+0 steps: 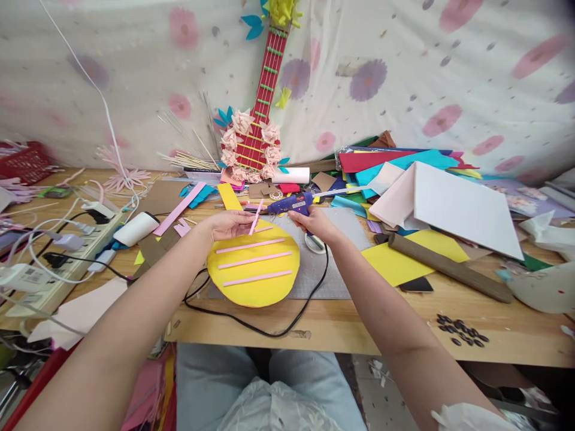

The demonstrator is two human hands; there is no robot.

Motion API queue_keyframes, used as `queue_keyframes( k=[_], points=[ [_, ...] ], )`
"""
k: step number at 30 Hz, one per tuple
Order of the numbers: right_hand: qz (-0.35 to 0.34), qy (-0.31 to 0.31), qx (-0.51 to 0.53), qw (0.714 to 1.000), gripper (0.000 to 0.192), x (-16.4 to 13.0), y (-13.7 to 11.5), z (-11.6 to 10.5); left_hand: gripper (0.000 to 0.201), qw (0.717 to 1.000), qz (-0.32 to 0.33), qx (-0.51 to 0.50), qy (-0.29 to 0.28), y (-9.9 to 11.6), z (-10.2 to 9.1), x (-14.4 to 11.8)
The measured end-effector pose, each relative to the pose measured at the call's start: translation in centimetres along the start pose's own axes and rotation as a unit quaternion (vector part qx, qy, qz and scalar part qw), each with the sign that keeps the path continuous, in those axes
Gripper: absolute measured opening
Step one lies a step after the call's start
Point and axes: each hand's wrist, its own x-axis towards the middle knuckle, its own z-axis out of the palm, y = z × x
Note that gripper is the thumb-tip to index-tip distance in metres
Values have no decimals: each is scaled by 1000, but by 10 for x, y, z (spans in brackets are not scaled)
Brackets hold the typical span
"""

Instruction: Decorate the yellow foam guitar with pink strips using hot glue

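My left hand (230, 225) pinches a thin pink strip (257, 216) above the upper part of a rounded yellow piece (256, 290). Several pink strips (254, 258) lie across that yellow piece in roughly parallel lines. My right hand (313, 221) is closed round the handle of a blue glue gun (291, 204), whose nozzle points left toward the pink strip. Whether the nozzle touches the strip I cannot tell. From the glue gun a black cord (287, 330) loops in front of the yellow piece. Under it lies a grey cutting mat (309, 281).
A red paper guitar (265, 90) with pink flowers leans on the back curtain. Coloured sheets (395, 161), a white board (462, 206) and a brown tube (449, 266) lie right. Black beads (462, 330) sit near the front edge. A power strip (67, 257) with cables is left.
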Motion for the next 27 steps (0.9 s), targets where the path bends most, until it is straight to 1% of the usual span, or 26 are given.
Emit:
queue_keyframes(
  k=[3, 6, 9, 15, 21, 25, 27],
  points=[
    [2, 10, 7, 1000, 43, 2, 0, -1, 9, 1000, -1, 19, -9, 0, 0, -2],
    [15, 34, 7, 999, 42, 3, -1, -1, 9, 999, -6, 33, -19, 1, 1, -4],
    [27, 54, -1, 998, 42, 3, -4, -2, 10, 999, -6, 31, -17, 1, 1, -4],
    [37, 65, -11, 997, 39, 3, -8, -4, 12, 999, -15, 40, -27, 0, -3, -5],
    [39, 76, -17, 996, 38, 6, -4, -7, 12, 998, -16, 45, -40, 0, -4, -6],
    [38, 74, -18, 996, 39, 4, -5, -7, 11, 998, -16, 39, -45, 0, -3, -6],
    [35, 65, -16, 997, 38, 1, -8, -7, 11, 998, -14, 37, -39, 0, -2, -6]
  ],
)
